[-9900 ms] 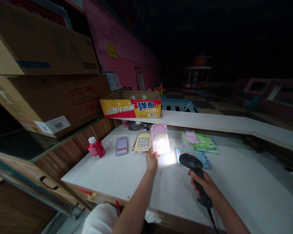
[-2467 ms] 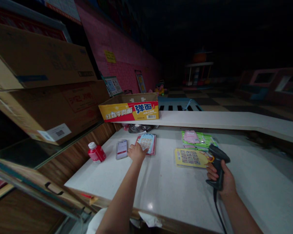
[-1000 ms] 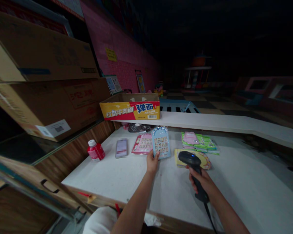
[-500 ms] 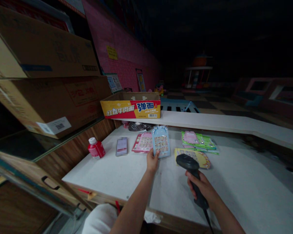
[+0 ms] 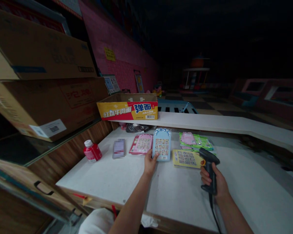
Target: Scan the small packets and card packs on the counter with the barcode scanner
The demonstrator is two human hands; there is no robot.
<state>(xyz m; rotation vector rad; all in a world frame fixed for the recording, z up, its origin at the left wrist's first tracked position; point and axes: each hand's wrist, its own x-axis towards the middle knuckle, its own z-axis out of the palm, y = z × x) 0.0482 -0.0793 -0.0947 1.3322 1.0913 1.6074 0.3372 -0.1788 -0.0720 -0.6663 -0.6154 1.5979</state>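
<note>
Between thumb and fingers, my left hand (image 5: 150, 162) grips the lower left corner of a light blue sticker pack (image 5: 162, 145), tilted up to face me. My right hand (image 5: 216, 180) is closed round the handle of a black barcode scanner (image 5: 209, 165), its head turned left and a cable hanging below. Pink sticker packs (image 5: 142, 144) lie to the left of the blue one. A yellow sticker pack (image 5: 186, 158) lies between the blue pack and the scanner, whose head covers its right end. Behind it are green packs (image 5: 197, 140) with a small pink packet (image 5: 188, 138) on top.
A red bottle with a white cap (image 5: 92, 151) and a phone (image 5: 118, 148) stand and lie on the white table (image 5: 127, 182). An open noodle carton (image 5: 129, 110) sits on the raised ledge (image 5: 205, 120). Large cardboard boxes (image 5: 46, 104) are stacked at the left.
My right hand has moved right and turned the scanner, so its head now points left instead of away. The blue pack stays in my left hand. The view has shifted slightly.
</note>
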